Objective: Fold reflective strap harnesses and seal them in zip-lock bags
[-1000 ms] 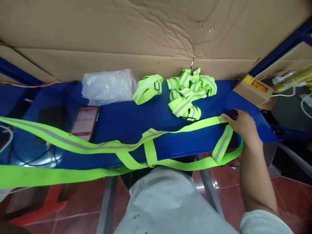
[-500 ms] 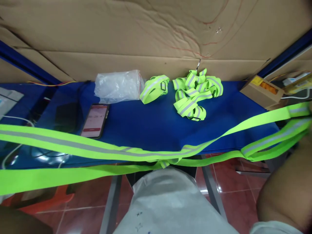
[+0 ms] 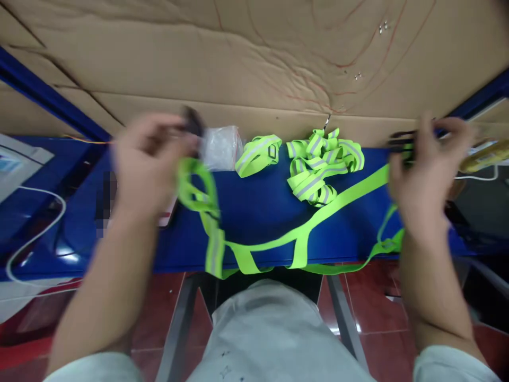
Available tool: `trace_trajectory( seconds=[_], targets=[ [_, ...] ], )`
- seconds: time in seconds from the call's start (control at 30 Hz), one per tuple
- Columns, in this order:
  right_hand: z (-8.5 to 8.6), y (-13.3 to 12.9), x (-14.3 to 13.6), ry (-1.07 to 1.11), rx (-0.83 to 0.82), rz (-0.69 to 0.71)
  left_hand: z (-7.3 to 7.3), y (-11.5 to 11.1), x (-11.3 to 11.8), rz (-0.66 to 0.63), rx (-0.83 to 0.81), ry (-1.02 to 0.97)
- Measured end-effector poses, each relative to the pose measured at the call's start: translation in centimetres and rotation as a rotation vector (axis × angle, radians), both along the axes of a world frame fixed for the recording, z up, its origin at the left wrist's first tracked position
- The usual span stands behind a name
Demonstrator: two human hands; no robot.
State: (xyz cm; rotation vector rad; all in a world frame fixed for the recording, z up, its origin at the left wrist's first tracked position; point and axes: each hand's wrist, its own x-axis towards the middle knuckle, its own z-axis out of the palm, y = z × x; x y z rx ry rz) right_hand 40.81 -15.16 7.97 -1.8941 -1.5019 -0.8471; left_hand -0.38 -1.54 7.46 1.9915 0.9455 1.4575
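Neon-yellow webbing with grey stripes, a long strap harness (image 3: pixel 300 244), is strung between the two hands over the front of the blue table (image 3: pixel 254 212), its lower run dipping around the front edge. Long axis goes side to side, sagging in the middle and climbing toward the right hand (image 3: pixel 427 170).

So the harness lies below and inward of both grips. The crosspieces look closer to the left hand (image 3: pixel 153 154), where the webbing drops in a twisty loop right under the fingers. Left fingers look pinched on a dark piece (image 3: pixel 193 122), pretty blurry, so I can't tell exactly what. Right fingers are curled round a black buckle (image 3: pixel 407 140) at the other end, thumb on the inner side.

Further back there's a tangled strap heap (image 3: pixel 314 164), then a neat folded bundle (image 3: pixel 258 155), with a clear plastic bag (image 3: pixel 222 148) just beside it. Phone (image 3: pixel 169 215) is mostly hidden behind the left forearm. Cardboard (image 3: pixel 199 63) backs the lot.
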Motion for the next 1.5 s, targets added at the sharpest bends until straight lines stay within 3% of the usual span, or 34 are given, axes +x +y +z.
trace_trajectory(
  seconds=[0.13, 0.23, 0.33, 0.47, 0.77, 0.93, 1.13, 1.33, 1.5],
  targets=[
    [-2.5, 3.7, -10.3, 0.022, -0.16, 0.356, -4.1, -1.8, 6.5, -0.154, -0.053, 0.12],
    [-5.0, 5.2, -13.0, 0.091, -0.197, 0.459, -6.0, -2.4, 9.1, -0.186, -0.081, 0.118],
    [-6.8, 5.7, -13.0, 0.144, -0.159, 0.497, -6.9, -2.2, 8.9, -0.149, -0.108, 0.134],
    [-7.8, 5.6, -12.7, 0.157, -0.13, 0.509, -7.3, -2.0, 7.8, -0.158, -0.131, 0.186],
    [-7.9, 5.0, -12.8, 0.082, -0.259, 0.547, -7.4, -2.2, 7.8, -0.247, -0.059, 0.266],
    [-7.8, 4.9, -12.4, 0.095, -0.148, 0.477, -7.1, -2.3, 7.6, -0.224, -0.092, 0.18],
    [-8.2, 4.8, -12.9, 0.095, -0.218, 0.512, -7.3, -2.7, 7.9, -0.26, -0.034, 0.167],
    [-8.2, 4.7, -12.6, 0.146, -0.161, 0.466, -7.2, -2.8, 7.9, -0.232, -0.045, 0.164],
    [-8.5, 4.9, -12.2, 0.15, -0.138, 0.513, -7.4, -2.9, 7.9, -0.243, -0.012, 0.163]
  ],
)
